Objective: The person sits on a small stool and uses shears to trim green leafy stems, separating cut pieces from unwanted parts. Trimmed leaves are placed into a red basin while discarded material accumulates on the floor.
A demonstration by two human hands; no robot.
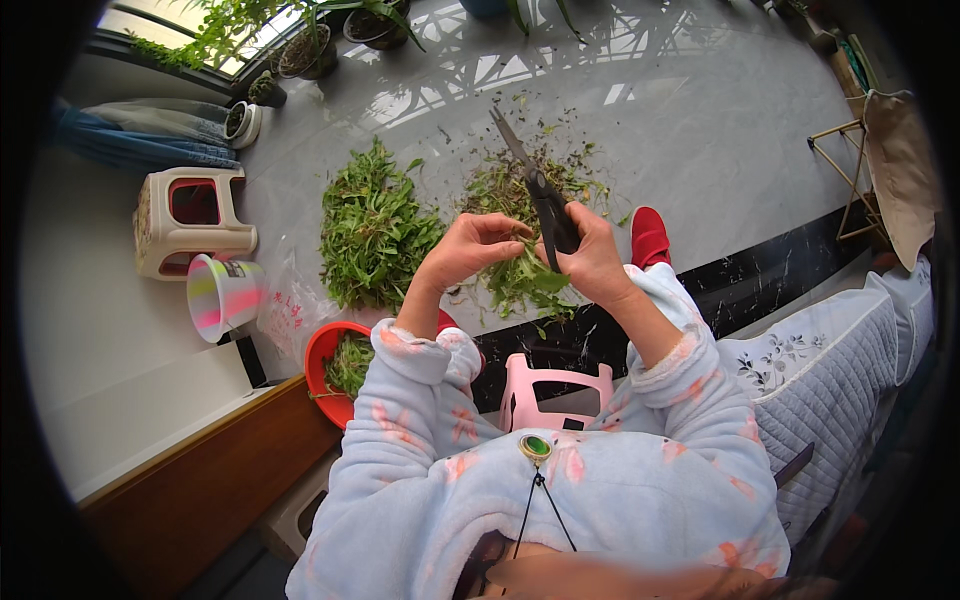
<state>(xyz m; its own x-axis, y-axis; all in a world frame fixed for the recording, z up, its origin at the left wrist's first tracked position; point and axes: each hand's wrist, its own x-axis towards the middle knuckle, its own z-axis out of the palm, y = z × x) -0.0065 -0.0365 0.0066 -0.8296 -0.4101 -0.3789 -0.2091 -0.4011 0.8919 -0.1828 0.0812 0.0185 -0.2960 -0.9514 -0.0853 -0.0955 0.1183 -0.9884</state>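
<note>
My right hand holds black-handled scissors, blades pointing up and away from me. Between the thumb and fingers of my left hand is the root end of a leafy green plant; its leaves hang beneath the right hand, whose fingers may also touch it. Under the scissors lies a loose heap of trimmings, with roots and dark crumbs of soil scattered beyond. A larger pile of leafy greens lies on the floor to the left. More greens are in a red basin near my left forearm.
A pink plastic stool stands between my legs. At left are a beige stool, a colourful plastic bucket and a clear plastic bag. Potted plants line the window side; a folding chair and a quilted cover are at right.
</note>
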